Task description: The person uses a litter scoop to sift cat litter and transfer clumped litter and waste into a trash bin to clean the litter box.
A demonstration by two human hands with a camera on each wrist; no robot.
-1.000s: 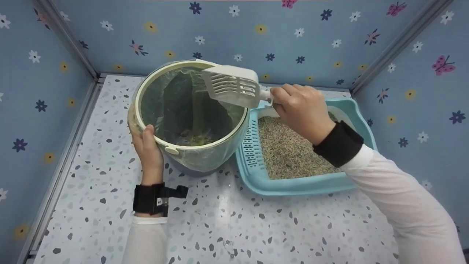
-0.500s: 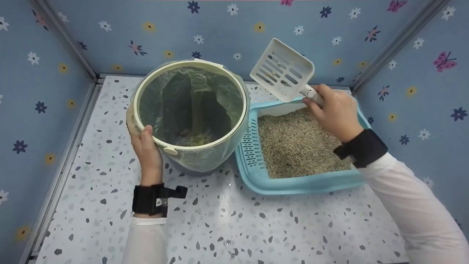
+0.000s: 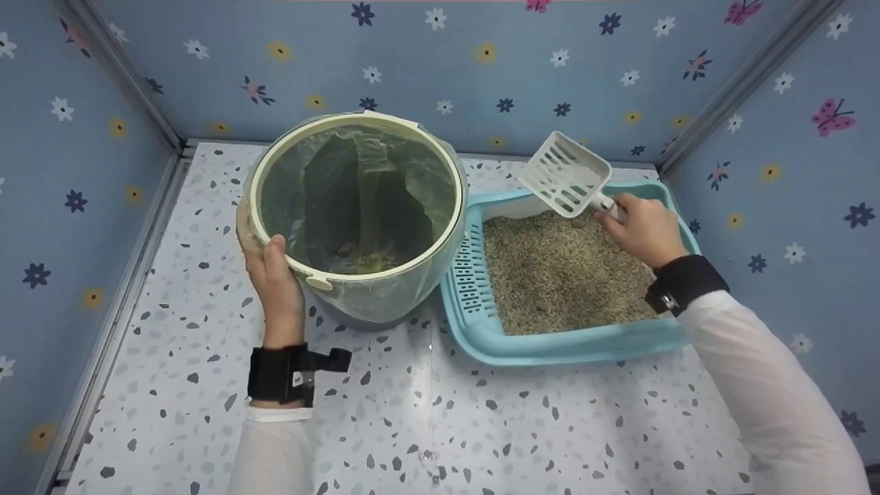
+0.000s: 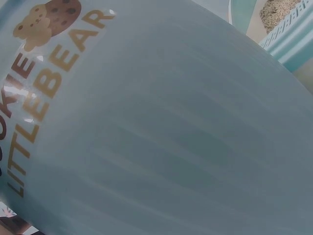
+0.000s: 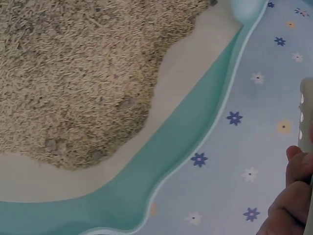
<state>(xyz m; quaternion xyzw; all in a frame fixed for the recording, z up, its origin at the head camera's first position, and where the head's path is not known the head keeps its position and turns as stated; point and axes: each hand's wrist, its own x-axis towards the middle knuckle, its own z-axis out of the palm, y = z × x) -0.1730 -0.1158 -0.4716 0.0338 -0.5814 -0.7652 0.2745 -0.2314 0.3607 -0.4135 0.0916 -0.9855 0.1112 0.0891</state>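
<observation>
My right hand grips the handle of a white slotted litter scoop, held above the back edge of a light blue litter box. Pale granular litter fills the box. In the right wrist view, the curled fingers and a sliver of the scoop show at the right edge. My left hand holds the left side of a trash bin, thumb at its cream rim. A greenish bag lines the bin, with some litter at the bottom. The bin's bluish wall hides the left hand in the left wrist view.
The bin and litter box stand side by side on a white speckled tabletop. Blue flowered panels rise at the back and both sides. A slotted ledge runs along the box's left side.
The scoop has swung away from over the bin to the right, its slotted face turning up, and has lowered toward the litter box. My left hand and the bin have stayed put.
</observation>
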